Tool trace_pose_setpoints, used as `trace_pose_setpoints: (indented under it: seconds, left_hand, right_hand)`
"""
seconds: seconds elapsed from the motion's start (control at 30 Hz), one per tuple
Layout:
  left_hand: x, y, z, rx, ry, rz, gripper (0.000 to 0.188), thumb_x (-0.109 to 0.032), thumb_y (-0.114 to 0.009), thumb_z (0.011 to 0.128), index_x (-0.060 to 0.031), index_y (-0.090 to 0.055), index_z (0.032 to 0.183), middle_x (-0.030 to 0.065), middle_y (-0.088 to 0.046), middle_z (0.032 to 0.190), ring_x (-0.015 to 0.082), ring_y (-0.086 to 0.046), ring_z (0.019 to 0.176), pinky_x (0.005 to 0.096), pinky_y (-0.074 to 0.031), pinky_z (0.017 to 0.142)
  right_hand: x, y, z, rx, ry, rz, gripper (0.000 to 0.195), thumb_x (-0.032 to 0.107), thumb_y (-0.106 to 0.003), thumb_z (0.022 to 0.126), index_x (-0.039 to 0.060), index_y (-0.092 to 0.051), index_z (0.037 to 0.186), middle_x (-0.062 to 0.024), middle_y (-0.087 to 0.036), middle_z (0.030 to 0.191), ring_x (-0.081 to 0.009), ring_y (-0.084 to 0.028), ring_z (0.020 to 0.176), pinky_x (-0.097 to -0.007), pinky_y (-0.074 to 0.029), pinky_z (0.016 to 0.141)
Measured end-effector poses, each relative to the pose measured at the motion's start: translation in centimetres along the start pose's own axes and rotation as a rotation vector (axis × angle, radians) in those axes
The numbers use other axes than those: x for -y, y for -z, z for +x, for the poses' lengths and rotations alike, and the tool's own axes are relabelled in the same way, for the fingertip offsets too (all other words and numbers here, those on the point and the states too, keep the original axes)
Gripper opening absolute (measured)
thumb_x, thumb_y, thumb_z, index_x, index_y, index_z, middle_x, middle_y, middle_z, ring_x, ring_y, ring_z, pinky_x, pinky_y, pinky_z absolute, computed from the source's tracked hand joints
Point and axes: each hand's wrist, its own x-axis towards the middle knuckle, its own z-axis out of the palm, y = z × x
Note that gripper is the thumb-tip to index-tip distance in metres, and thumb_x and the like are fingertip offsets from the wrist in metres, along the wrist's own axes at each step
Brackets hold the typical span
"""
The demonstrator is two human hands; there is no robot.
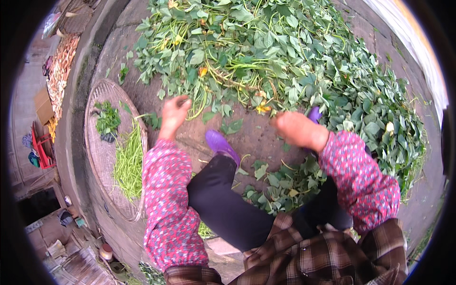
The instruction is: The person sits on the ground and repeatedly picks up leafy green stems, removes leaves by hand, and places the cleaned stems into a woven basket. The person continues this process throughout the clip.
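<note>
My left hand (174, 115) is raised over the ground beside the rim of a round woven bamboo tray (103, 171), its fingers curled and the thumb near the fingertips. Whether a thin stem sits between them cannot be made out. My right hand (299, 130) is blurred, closed like a fist, near the lower edge of a large heap of leafy green vines (249, 67); anything inside it is hidden. On the tray lie a pile of bare green stems (130, 164) and a bunch of darker green leaves (108, 119). Loose leaves (288, 187) lie between my legs.
My purple shoes (221, 144) rest on the concrete ground. A raised concrete ledge (73, 131) runs along the left. Beyond it are corn cobs (64, 67), a cardboard box (43, 106), a red plastic stool (42, 149) and a jar (106, 252). White sheeting (413, 39) lies at upper right.
</note>
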Motion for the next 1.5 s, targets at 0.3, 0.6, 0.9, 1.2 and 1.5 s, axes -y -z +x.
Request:
trace_pose_setpoints:
  seconds: [0.3, 0.6, 0.9, 1.2, 1.5]
  left_hand:
    - [-4.6, -23.2, 8.0, -0.105, 0.035, -0.153, 0.020, -0.003, -0.060, 0.075, 0.0003, -0.062, 0.094, 0.0146, -0.065, 0.080, 0.0233, -0.064, 0.073, 0.0313, -0.049, 0.069]
    - [-5.5, -27.3, 12.6, -0.024, -0.338, 0.845, 0.034, -0.009, -0.058, 0.072, -0.0077, -0.055, 0.106, 0.0101, -0.056, 0.106, 0.0247, -0.050, 0.100, 0.0446, -0.033, 0.084]
    - [-4.3, -24.2, 9.4, 0.046, -0.218, 0.826, 0.018, -0.013, -0.041, 0.083, -0.0089, -0.059, 0.082, 0.0112, -0.058, 0.087, 0.0261, -0.051, 0.094, 0.0454, -0.034, 0.079]
    - [-15.7, -6.2, 7.6, -0.285, -0.059, -0.712, 0.014, -0.015, -0.063, 0.082, -0.0011, -0.064, 0.083, 0.0019, -0.062, 0.078, 0.0061, -0.052, 0.062, 0.0207, -0.041, 0.056]
    - [-17.4, -2.1, -3.7, 0.090, 0.130, -1.218, 0.033, -0.020, -0.056, 0.086, -0.0021, -0.053, 0.114, 0.0005, -0.059, 0.084, 0.0112, -0.056, 0.074, 0.0287, -0.050, 0.069]
  right_hand:
    - [2.4, 4.5, -2.4, -0.274, 0.080, 0.027, 0.012, 0.011, -0.055, 0.065, 0.0029, -0.057, 0.074, -0.0077, -0.053, 0.070, -0.0220, -0.056, 0.068, -0.0329, -0.044, 0.056]
    - [2.5, 4.6, -4.5, -0.207, 0.063, 0.172, 0.013, 0.013, -0.054, 0.068, 0.0024, -0.059, 0.074, -0.0070, -0.055, 0.070, -0.0200, -0.054, 0.068, -0.0310, -0.039, 0.055]
    - [2.3, 3.7, -4.4, -0.220, 0.076, 0.120, 0.016, 0.014, -0.054, 0.065, 0.0032, -0.056, 0.077, -0.0064, -0.049, 0.070, -0.0216, -0.053, 0.067, -0.0329, -0.042, 0.055]
    - [0.4, 5.2, -2.3, -0.322, -0.064, 0.176, 0.011, 0.006, -0.057, 0.063, 0.0032, -0.059, 0.073, -0.0132, -0.059, 0.073, -0.0290, -0.061, 0.070, -0.0380, -0.050, 0.057]
    - [-0.7, 9.1, 0.6, -1.070, -0.191, 0.830, 0.014, 0.006, -0.053, 0.077, -0.0027, -0.063, 0.082, -0.0151, -0.061, 0.064, -0.0242, -0.061, 0.056, -0.0324, -0.047, 0.053]
